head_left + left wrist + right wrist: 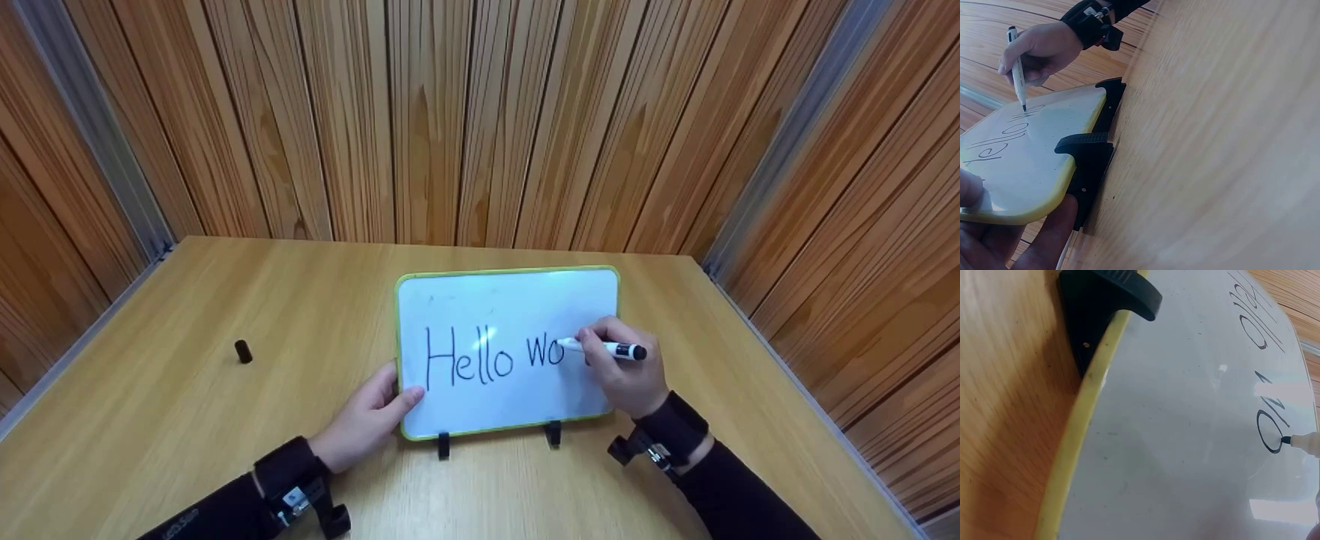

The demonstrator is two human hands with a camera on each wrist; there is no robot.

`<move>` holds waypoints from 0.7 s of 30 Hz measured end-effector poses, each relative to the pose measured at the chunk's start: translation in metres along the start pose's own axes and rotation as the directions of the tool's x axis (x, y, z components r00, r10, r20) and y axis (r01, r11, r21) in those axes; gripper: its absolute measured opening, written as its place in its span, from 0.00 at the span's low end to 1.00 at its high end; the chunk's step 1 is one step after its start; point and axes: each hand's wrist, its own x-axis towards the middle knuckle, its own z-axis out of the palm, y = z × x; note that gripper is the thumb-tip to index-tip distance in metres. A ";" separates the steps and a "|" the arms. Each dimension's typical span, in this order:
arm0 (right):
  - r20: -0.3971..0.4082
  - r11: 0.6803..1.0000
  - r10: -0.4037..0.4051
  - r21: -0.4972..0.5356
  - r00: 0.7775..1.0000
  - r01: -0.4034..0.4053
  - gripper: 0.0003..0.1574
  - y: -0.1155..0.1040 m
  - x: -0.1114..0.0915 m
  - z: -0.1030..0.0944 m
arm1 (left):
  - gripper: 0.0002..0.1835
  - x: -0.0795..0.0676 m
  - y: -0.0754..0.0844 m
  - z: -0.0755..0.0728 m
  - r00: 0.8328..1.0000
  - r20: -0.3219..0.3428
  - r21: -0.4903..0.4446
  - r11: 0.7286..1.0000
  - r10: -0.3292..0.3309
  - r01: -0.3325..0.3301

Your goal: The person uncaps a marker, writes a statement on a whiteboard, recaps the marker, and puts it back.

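A small whiteboard [480,405] with a yellow-green rim leans upright on a black stand [553,433]. Black handwriting [469,358] across it reads "Hello Wo". My left hand [371,416] grips the board's lower left edge, thumb on the front and fingers behind. In my right hand [626,371] a white marker [1018,73] with a black end is pinched like a pen. Its black tip [1286,440] meets the board at the letter "o" in the right wrist view. Most of the right hand lies outside that view.
A black marker cap [243,351] lies on the wooden table [300,300], left of the board. Wood-panelled walls [465,120] stand behind and at both sides of the table. Glare patches [1283,511] show on the board's surface.
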 end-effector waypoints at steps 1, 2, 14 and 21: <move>-0.002 1.000 -0.001 0.003 1.000 0.001 0.12 0.000 0.000 0.000 | 0.33 0.000 0.000 0.000 1.000 0.001 0.003 1.000 0.001 -0.001; -0.004 1.000 -0.003 0.008 1.000 0.003 0.12 0.001 0.000 0.000 | 0.33 0.000 0.000 0.000 1.000 0.001 0.005 1.000 0.002 -0.002; -0.066 1.000 0.025 0.010 0.998 -0.024 0.13 0.004 0.000 -0.005 | 0.34 0.000 0.001 -0.002 0.999 -0.011 0.021 0.999 -0.033 0.034; -0.100 0.998 0.058 0.000 0.993 -0.059 0.14 0.002 0.001 -0.008 | 0.33 0.000 0.001 -0.001 1.000 -0.012 0.016 1.000 -0.026 0.026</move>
